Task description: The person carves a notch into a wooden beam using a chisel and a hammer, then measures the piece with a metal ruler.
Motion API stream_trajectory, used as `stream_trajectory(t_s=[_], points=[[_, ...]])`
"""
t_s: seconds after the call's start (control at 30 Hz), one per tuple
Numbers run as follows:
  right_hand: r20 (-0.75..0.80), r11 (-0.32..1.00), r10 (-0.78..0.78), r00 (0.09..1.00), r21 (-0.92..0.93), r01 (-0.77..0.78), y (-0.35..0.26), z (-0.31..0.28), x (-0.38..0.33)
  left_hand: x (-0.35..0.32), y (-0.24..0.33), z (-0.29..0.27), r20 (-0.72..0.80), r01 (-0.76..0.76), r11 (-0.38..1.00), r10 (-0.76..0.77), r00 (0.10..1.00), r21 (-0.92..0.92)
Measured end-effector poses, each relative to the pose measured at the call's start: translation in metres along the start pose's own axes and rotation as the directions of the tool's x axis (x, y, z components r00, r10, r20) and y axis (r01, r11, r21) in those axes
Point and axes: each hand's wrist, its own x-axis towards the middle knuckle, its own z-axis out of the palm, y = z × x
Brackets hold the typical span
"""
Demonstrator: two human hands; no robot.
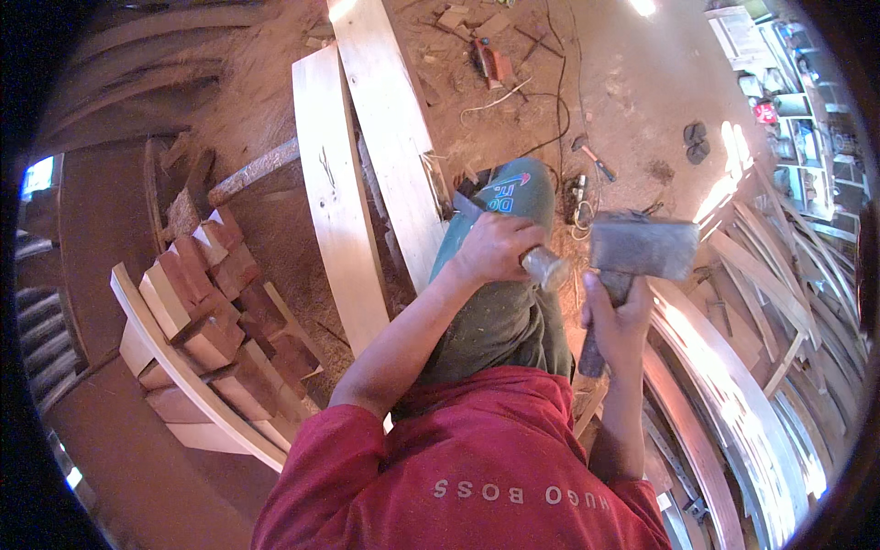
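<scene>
My left hand [498, 247] is closed round the handle of a chisel [469, 203], whose blade points up and left at the edge of a long pale plank [390, 110]. A notch [434, 174] shows in that edge; I cannot tell whether the blade touches it. The handle's worn butt end sticks out on the right side of my fist. My right hand [620, 316] grips a mallet [643, 247] by its short handle, with the dark block head raised, apart from the chisel. A second pale plank [337, 183] lies alongside the first, left of my knee.
A stack of cut reddish wood blocks [211, 321] stands at the left. On the dusty floor ahead lie a hammer [596, 159], a cord [561, 92], a red tool [493, 64] and dark sandals [697, 142]. Long boards [724, 394] lean at the right, near cluttered shelves [802, 137].
</scene>
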Motion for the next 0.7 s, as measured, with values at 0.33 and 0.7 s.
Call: stream_trajectory(t_s=[0.33,0.7], points=[[-0.046,0.978,0.163,0.986,0.143,-0.155,0.03,-0.041,0.02,0.024,0.002,-0.028,-0.288,0.387,0.918,-0.348,0.892,0.09],[0.083,0.979,0.128,0.988,0.152,-0.139,0.029,-0.026,0.032,-0.01,-0.034,-0.076,-0.403,0.135,0.652,-0.604,0.688,-0.746]])
